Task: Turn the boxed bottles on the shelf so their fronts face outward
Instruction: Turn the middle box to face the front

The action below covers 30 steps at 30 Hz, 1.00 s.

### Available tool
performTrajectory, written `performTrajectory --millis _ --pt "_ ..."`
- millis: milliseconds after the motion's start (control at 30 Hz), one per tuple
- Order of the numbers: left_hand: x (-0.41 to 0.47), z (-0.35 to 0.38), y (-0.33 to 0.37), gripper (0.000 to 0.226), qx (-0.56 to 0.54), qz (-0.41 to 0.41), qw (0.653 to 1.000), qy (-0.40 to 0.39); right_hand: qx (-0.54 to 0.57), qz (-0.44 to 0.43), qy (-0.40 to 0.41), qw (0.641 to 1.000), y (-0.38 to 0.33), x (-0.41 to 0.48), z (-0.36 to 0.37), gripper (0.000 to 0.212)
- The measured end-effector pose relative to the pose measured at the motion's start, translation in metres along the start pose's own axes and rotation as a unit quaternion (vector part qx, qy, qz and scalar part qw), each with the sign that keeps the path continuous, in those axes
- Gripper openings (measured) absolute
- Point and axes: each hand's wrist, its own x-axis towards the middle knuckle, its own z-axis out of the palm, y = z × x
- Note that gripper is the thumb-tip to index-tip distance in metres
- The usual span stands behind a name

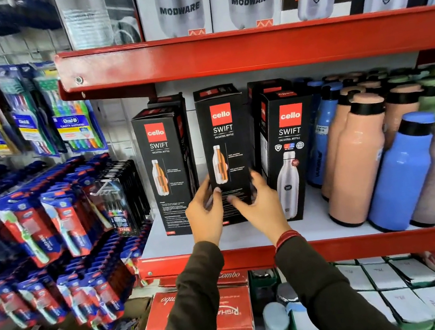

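Note:
Three black "cello SWIFT" bottle boxes stand in a row on the white shelf board between red shelf rails. The left box and the middle box show a cutaway bottle picture. The right box shows a full steel bottle. My left hand grips the middle box's lower left edge, thumb on its face. My right hand holds its lower right edge, fingers spread. More black boxes stand behind the row, mostly hidden.
Loose peach bottles and blue bottles crowd the shelf right of the boxes. Toothbrush packs hang on the left. The red shelf above carries Modware boxes. Boxed goods fill the shelf below.

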Motion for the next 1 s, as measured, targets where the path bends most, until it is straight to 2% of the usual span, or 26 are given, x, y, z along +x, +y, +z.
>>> performTrajectory --millis 167,333,400,500,667,800,1000 --pt "-0.009 -0.001 0.013 0.031 -0.074 -0.018 0.996 0.045 -0.035 0.011 0.023 0.999 -0.011 -0.003 -0.003 0.098" --pt "-0.012 -0.003 0.016 0.025 -0.066 -0.002 0.995 0.075 -0.069 0.014 0.040 0.997 -0.018 -0.004 -0.005 0.112" --pt "-0.012 -0.004 0.014 0.022 -0.052 0.020 0.996 0.072 -0.072 0.013 0.035 0.997 -0.019 -0.003 -0.007 0.109" --pt "-0.006 -0.006 0.010 0.039 0.021 0.043 0.997 0.061 -0.062 0.011 0.022 0.998 -0.019 -0.003 -0.011 0.105" --pt "0.007 -0.010 0.001 0.045 0.082 0.033 0.996 -0.017 -0.019 0.015 -0.032 0.999 -0.012 0.003 -0.014 0.101" --pt "0.009 -0.016 -0.007 0.044 0.066 0.022 0.996 -0.051 0.015 0.023 -0.088 0.996 -0.010 0.002 -0.019 0.114" --pt "0.002 -0.017 -0.012 0.042 0.052 0.025 0.997 -0.049 -0.030 -0.001 -0.128 0.991 -0.012 0.002 -0.020 0.095"
